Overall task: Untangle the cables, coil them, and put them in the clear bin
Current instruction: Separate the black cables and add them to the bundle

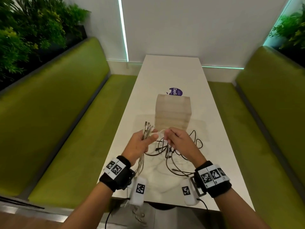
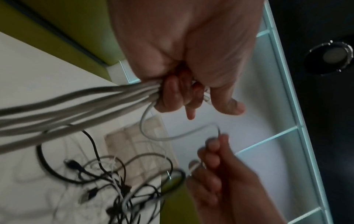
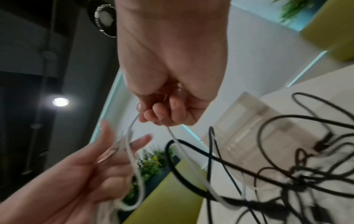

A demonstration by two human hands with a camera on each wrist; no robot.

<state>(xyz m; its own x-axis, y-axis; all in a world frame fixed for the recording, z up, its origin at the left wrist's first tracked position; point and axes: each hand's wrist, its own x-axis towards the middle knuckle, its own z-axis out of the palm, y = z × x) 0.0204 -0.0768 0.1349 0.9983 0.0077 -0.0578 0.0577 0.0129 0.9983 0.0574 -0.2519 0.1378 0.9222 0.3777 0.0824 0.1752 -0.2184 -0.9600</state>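
Note:
My left hand (image 1: 145, 139) grips a bundle of white cables (image 1: 146, 131) above the white table (image 1: 170, 75); their plug ends stick up past the fingers and the strands hang down past my wrist. In the left wrist view the white cables (image 2: 76, 106) run out of the left hand (image 2: 184, 98). My right hand (image 1: 173, 136) pinches one thin white cable (image 3: 180, 145) that loops across to the left hand (image 3: 91, 159). A tangle of black cables (image 1: 175, 151) lies on the table below both hands. The clear bin (image 1: 173, 111) stands just beyond the hands.
A purple round sticker (image 1: 175, 92) lies on the table behind the bin. Green bench seats (image 1: 82, 129) run along both sides of the table. Plants (image 1: 24, 35) stand behind the benches. A white wall closes the far end.

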